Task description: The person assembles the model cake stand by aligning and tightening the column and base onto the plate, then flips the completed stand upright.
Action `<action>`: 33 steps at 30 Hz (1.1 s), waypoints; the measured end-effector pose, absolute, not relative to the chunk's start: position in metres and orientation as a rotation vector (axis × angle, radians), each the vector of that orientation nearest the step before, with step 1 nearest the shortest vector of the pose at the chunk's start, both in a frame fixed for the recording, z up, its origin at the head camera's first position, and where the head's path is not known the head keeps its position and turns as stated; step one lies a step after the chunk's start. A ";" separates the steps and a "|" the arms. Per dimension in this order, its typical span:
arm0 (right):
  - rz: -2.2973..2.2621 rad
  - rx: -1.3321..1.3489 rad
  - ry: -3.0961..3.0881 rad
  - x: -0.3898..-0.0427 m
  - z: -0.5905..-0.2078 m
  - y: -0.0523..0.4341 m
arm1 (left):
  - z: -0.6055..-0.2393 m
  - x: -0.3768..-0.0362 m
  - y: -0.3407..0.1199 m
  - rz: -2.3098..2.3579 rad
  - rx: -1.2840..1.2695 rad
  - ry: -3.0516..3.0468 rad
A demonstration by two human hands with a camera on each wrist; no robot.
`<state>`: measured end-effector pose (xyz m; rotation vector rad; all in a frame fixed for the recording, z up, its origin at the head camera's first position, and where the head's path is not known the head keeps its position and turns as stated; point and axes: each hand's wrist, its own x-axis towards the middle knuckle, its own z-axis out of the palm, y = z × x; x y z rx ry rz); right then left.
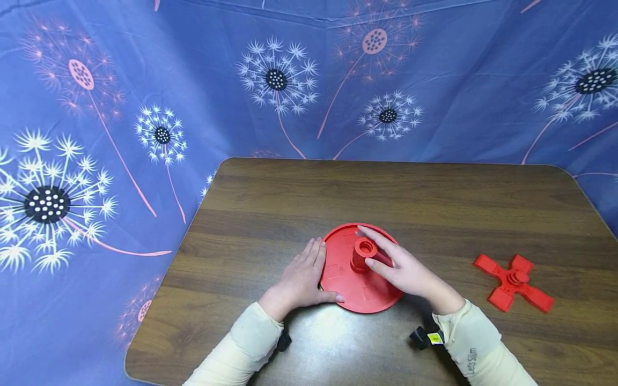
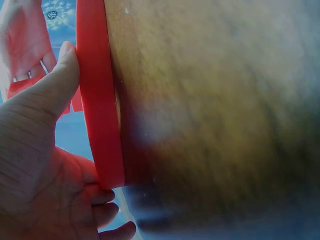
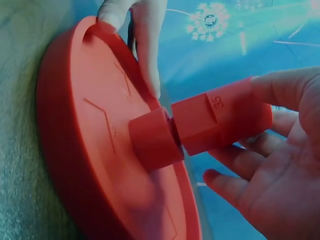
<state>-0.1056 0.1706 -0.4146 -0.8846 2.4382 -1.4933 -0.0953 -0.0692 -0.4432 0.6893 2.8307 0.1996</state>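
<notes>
A round red plastic base (image 1: 369,297) with a raised rim and a central threaded-looking stub lies on the table. My left hand (image 1: 304,273) holds its left rim, thumb on the near edge and fingers along the side. In the right wrist view, a red hollow cylinder (image 3: 235,112) with a flat-sided end, marked 35, meets the stub (image 3: 155,140) in the base's middle; a narrow gap shows between them. Fingers and thumb of my right hand (image 1: 405,265) grip the cylinder's upper end.
To the right lies a red cross-shaped piece (image 1: 516,281) with a threaded post at its centre. Everything stands on a brown wooden table (image 1: 410,193) with rounded corners. A blue dandelion-print cloth (image 1: 328,80) hangs behind and to the left.
</notes>
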 end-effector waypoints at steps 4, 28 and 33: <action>-1.493 -0.871 2.457 -0.107 -0.419 0.172 | -0.443 -0.095 -0.069 0.198 0.686 2.828; -1.444 -0.698 2.774 -0.100 -0.422 0.163 | -0.443 -0.093 -0.070 0.257 0.699 2.842; -1.555 -0.845 2.543 -0.103 -0.415 0.167 | -0.443 -0.093 -0.070 0.266 0.701 2.843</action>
